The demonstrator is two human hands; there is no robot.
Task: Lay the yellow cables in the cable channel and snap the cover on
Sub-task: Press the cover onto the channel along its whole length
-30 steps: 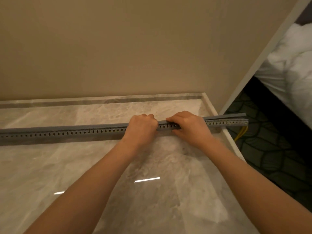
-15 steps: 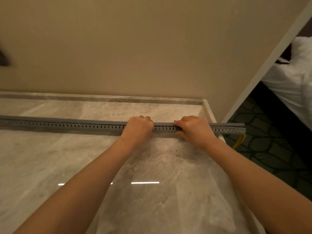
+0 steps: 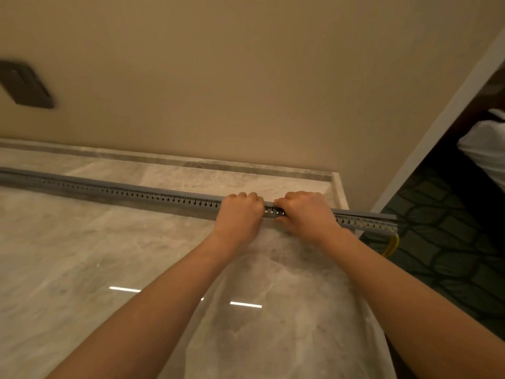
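Gripping the channel (image 3: 136,194) side by side, the left hand (image 3: 240,214) and right hand (image 3: 306,214) curl their fingers over its cover (image 3: 377,215). It lies left to right across the surface (image 3: 82,255), its right end past the edge, where the cables (image 3: 392,246) hang out. The unseated stretch, I judge, runs rightward, nearer the right hand.

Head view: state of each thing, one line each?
cable channel, lying along the marble countertop, right end past its edge.
cover, on the channel; looks seated left of the hands, slightly raised at the right end.
yellow cables, hanging from the channel's right end.
left hand, curled over the channel, gripping.
right hand, same.
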